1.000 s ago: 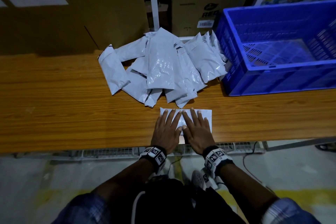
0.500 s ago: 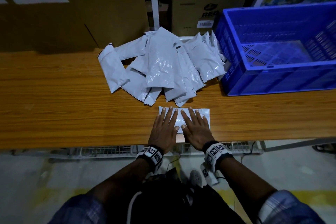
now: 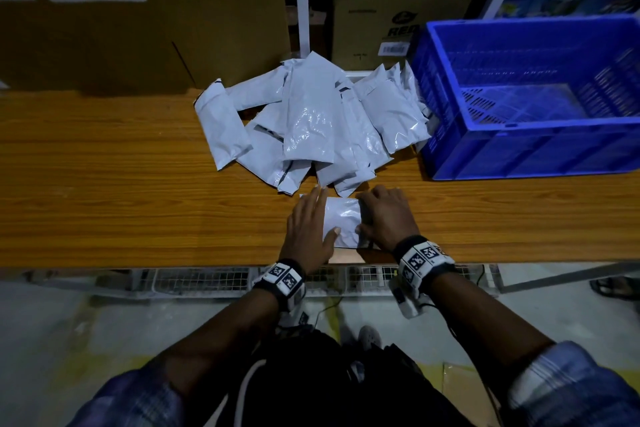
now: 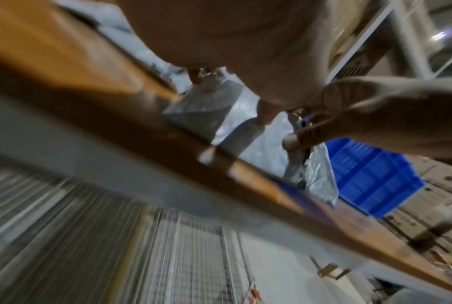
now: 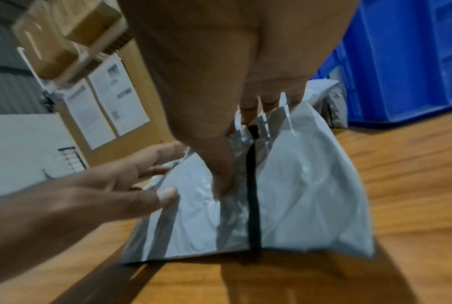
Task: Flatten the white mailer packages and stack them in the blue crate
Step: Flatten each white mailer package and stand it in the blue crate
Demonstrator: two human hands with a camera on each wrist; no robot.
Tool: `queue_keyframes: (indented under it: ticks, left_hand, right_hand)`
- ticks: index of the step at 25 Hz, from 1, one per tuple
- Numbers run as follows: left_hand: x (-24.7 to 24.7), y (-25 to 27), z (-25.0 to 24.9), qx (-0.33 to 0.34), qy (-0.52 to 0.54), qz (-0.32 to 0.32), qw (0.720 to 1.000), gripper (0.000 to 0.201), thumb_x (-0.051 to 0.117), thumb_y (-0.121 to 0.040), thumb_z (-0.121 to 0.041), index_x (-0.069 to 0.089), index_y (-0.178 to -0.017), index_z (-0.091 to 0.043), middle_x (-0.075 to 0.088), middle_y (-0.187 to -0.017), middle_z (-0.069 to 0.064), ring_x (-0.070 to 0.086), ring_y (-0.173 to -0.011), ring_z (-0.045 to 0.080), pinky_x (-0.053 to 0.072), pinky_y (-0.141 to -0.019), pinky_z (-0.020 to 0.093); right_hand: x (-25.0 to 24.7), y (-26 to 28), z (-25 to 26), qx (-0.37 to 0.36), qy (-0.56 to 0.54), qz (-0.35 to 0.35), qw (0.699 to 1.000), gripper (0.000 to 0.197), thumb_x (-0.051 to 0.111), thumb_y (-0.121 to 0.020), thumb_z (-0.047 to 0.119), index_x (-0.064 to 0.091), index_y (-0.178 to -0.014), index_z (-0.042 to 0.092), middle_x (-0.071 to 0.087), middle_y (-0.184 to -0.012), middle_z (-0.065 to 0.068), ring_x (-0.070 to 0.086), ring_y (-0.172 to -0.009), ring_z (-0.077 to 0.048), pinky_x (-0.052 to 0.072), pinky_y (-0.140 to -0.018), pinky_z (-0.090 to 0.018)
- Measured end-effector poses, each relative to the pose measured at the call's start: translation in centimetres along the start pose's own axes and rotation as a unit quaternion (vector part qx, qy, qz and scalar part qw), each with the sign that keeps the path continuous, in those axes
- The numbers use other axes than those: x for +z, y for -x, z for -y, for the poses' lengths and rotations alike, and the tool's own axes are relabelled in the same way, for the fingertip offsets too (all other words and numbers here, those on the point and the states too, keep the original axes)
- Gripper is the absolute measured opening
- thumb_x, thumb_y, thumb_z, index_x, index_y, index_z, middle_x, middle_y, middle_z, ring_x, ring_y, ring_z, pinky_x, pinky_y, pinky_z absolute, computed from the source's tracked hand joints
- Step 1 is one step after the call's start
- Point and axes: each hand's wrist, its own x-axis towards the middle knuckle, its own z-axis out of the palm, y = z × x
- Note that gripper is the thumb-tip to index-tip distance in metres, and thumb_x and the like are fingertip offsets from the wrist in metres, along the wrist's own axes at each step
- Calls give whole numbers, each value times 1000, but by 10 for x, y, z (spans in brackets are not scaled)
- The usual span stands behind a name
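Observation:
One white mailer point(image 3: 341, 222) lies on the wooden table point(image 3: 104, 204) near its front edge. My left hand point(image 3: 313, 218) rests on its left part with straight fingers. My right hand point(image 3: 367, 215) grips its right end, fingers curled over the far edge and thumb on top. In the right wrist view the mailer point(image 5: 297, 195) is bunched and raised under my right hand's fingers point(image 5: 271, 98), and my left hand point(image 5: 120, 185) touches its side. A pile of several white mailers point(image 3: 311, 125) lies behind. The blue crate point(image 3: 519, 130) stands at the right; nothing shows inside it.
A large cardboard box point(image 3: 138, 17) stands behind the table at the left, another box point(image 3: 381, 21) on a white shelf behind the pile. The crate's left wall touches the pile. The left wrist view is blurred and shows the table's front edge point(image 4: 219, 156).
Both hands lay flat side by side on the mailer. Now they have spread apart, and my right hand has curled round the mailer's right end and bunched it up.

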Motion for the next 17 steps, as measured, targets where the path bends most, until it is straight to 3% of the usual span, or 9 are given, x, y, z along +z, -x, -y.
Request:
queue_keyframes:
  ticks: [2,5,8,11,13,15,17]
  left_hand:
    - [-17,-6,-2,2,-60,-25,998,71,61,-92,-42,28,-152,-25,12,-166,1,10,-151,26,23,-116,52]
    - [-43,-9,-9,35,-126,-73,989,57,73,-80,-35,47,-131,-25,28,-160,3,18,-148,26,24,-112,50]
    - [-51,-4,-13,86,-159,-98,979,44,78,-69,-24,55,-107,-22,46,-146,3,34,-140,25,30,-108,44]
    - [-35,3,-6,78,-143,-42,986,42,80,-68,-15,57,-103,-18,47,-148,7,36,-142,27,33,-113,41]
    - [-18,7,0,56,-125,12,991,43,77,-73,-9,55,-110,-16,39,-156,8,27,-148,27,29,-118,40]
    - [-6,13,4,36,-102,41,993,52,73,-73,-12,51,-120,-17,32,-160,8,22,-150,25,23,-121,39]
    - [1,20,8,46,-96,39,994,70,65,-77,-29,40,-141,-20,24,-163,7,17,-152,24,17,-124,43]
  right_hand:
    - [-6,3,4,-14,-3,-62,998,40,79,-72,32,63,-107,21,60,-104,-4,57,-93,-28,39,-86,-38]
    - [-17,8,10,-34,-27,-101,994,29,67,-77,30,65,-105,21,63,-107,-3,60,-94,-26,41,-88,-40]
    - [-18,12,12,-53,2,-93,994,33,76,-69,22,61,-99,22,63,-117,-4,57,-108,-28,42,-91,-43]
    - [3,17,11,-45,-3,-42,998,37,69,-76,18,52,-108,19,56,-124,-5,55,-112,-29,44,-91,-41]
    - [27,24,9,-23,-38,35,998,68,65,-78,21,34,-139,19,38,-148,-10,46,-127,-32,43,-98,-45]
    - [50,33,6,-19,-42,126,991,96,56,-81,37,-4,-154,31,-3,-164,-6,12,-148,-32,23,-115,-53]
    - [68,42,9,-6,-73,142,987,82,38,-93,54,-21,-150,41,-25,-160,2,-18,-149,-25,-2,-121,-50]
